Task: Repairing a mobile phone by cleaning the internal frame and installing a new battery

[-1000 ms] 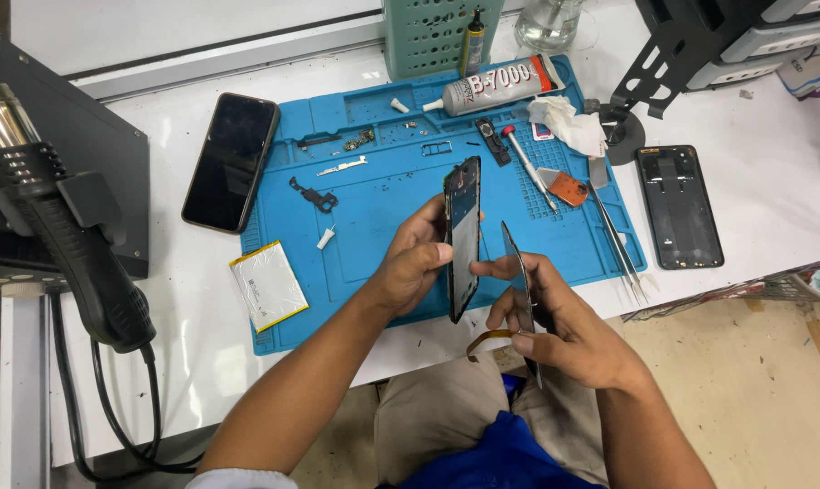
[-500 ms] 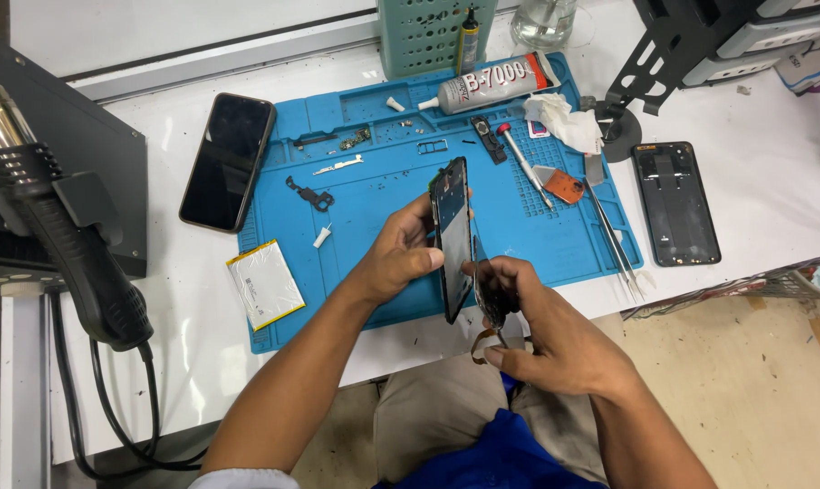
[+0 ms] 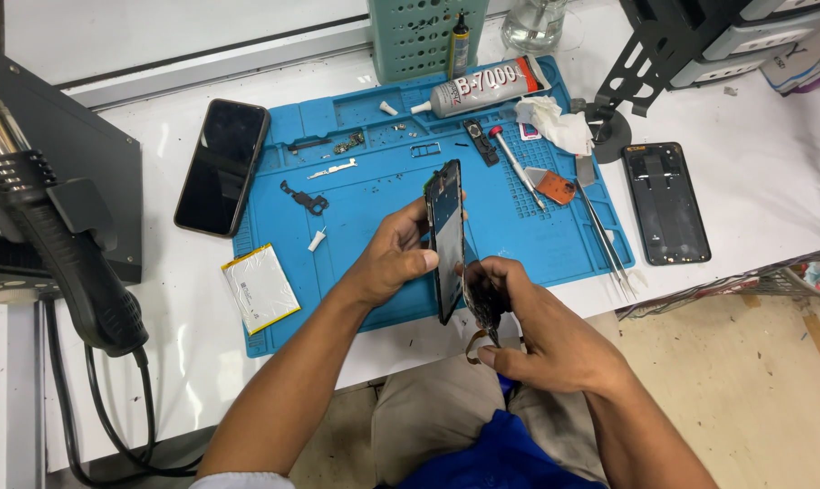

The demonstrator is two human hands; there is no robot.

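The open phone (image 3: 446, 240) stands on its edge above the blue mat (image 3: 374, 172). The left hand (image 3: 394, 258) grips its side with bent fingers. The right hand (image 3: 528, 330) pinches a dark loose piece (image 3: 485, 297) just beside it. A glue tube (image 3: 482, 86), tweezers (image 3: 605, 240) and a battery (image 3: 260, 288) lie around.

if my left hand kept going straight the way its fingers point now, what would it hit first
The left hand points up and to the right and already grips the phone frame, so it meets that first. Beyond it lies the blue mat, then probably the screwdriver; depth is hard to judge.
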